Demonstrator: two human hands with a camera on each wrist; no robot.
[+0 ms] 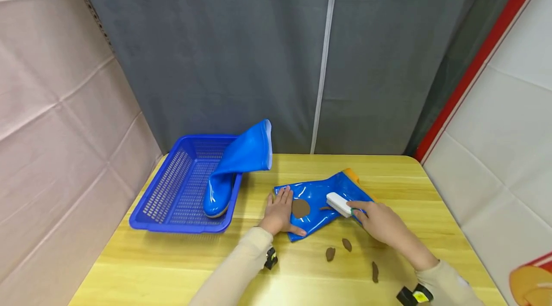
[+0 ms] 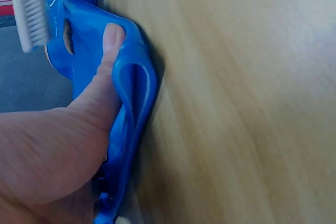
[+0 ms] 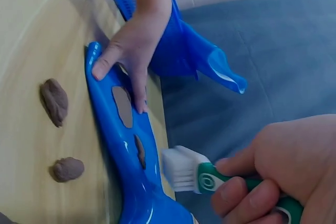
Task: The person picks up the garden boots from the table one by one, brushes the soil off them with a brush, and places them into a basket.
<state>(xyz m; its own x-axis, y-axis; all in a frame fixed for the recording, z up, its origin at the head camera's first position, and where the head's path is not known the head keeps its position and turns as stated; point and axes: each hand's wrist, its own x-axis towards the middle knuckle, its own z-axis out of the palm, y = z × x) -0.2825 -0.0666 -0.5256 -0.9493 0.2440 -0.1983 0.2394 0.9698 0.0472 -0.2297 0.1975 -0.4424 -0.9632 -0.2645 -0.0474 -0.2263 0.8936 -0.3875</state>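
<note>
A grey curtain (image 1: 215, 57) fills the back, flanked by pinkish cloth (image 1: 64, 105) at the left and a white panel (image 1: 509, 119) with a red edge at the right. In front of the curtain is a wood-grained desk (image 1: 172, 267). On its left part sits a blue mesh basket (image 1: 181, 226); one blue boot (image 1: 247, 150) leans in it, toe down inside, its shaft reaching over the right rim and hiding some of it. The other boot, the mud-patched boot (image 1: 316, 189), lies on its side on the desk, right of the basket, with its opening to the left and its foot to the right. The left hand (image 1: 279, 212) presses on the shaft near that opening, fingers spread and straight, covering part of the edge. The fingers of the right hand (image 1: 381, 222) are curled round the green handle of a white brush (image 1: 338, 204); hand and brush block the view of part of the foot. On the shaft are a round brown patch (image 1: 301, 208) and, smaller, a thin brown strip (image 1: 325, 208). Three brown lumps (image 1: 330, 254) lie on the near side of the boot, apart from one another.
</note>
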